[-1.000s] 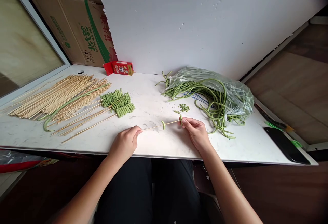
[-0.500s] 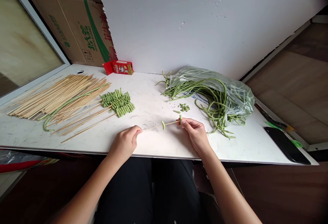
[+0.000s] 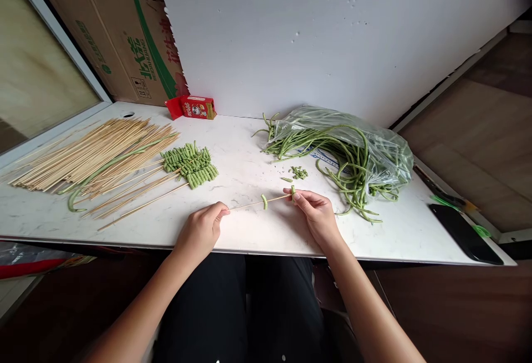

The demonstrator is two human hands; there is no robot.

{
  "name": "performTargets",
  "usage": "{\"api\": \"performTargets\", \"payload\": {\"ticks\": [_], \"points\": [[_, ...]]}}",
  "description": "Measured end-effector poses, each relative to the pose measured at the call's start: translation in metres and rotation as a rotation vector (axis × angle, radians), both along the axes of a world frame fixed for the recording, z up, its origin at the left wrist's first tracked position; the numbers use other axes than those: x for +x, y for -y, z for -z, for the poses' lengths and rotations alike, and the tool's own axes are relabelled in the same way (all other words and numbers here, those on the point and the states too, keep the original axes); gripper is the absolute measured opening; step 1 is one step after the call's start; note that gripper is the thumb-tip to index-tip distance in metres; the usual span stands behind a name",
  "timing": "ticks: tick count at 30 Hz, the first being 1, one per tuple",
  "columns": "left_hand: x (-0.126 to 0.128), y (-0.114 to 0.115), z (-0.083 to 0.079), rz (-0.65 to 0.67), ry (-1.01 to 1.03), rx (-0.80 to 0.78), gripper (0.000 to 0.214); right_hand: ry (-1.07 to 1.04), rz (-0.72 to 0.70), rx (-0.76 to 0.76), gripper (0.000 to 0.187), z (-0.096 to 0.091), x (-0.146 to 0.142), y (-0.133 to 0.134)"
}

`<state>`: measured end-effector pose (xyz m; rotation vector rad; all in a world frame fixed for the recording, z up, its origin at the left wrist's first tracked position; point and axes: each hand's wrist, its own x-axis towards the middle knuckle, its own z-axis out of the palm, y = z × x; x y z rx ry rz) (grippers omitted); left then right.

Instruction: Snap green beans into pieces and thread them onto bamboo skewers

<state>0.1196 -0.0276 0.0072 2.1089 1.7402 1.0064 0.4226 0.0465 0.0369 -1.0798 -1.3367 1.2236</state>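
Between my hands a thin bamboo skewer (image 3: 245, 206) runs slightly upward to the right above the table's front part. My left hand (image 3: 203, 227) is closed in a pinch on its left end. One short green bean piece (image 3: 264, 202) is threaded on the skewer near its middle. At the right end, my right hand (image 3: 313, 213) pinches another bean piece (image 3: 293, 192), which meets the skewer's tip. Left of centre lie several skewers packed with bean pieces (image 3: 199, 176). A few small bean scraps (image 3: 298, 173) rest just beyond my right hand.
Many bare skewers (image 3: 91, 149) are heaped at the left, a long bean (image 3: 103, 169) across them. A plastic bag (image 3: 386, 149) of long beans spills out at the right. A red box (image 3: 199, 108) stands at the back; a black phone (image 3: 461, 233) lies at the right edge.
Both hands stay nearly in place, holding the skewer and the bean piece. The right hand's fingers have shifted slightly around the piece. The whole view has moved very little.
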Motion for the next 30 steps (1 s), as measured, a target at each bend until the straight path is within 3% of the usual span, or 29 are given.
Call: {"api": "performTargets", "payload": {"ticks": [22,30], "points": [[-0.0035,0.0001,0.0094,0.001,0.069,0.067,0.024,0.025,-0.035,0.01,0.03,-0.0065,-0.0037,0.0032],[-0.0033,-0.0001,0.004,0.013,0.049,0.038,0.026,-0.01,-0.031,0.014,0.026,-0.0044,-0.0053,0.0038]]}}
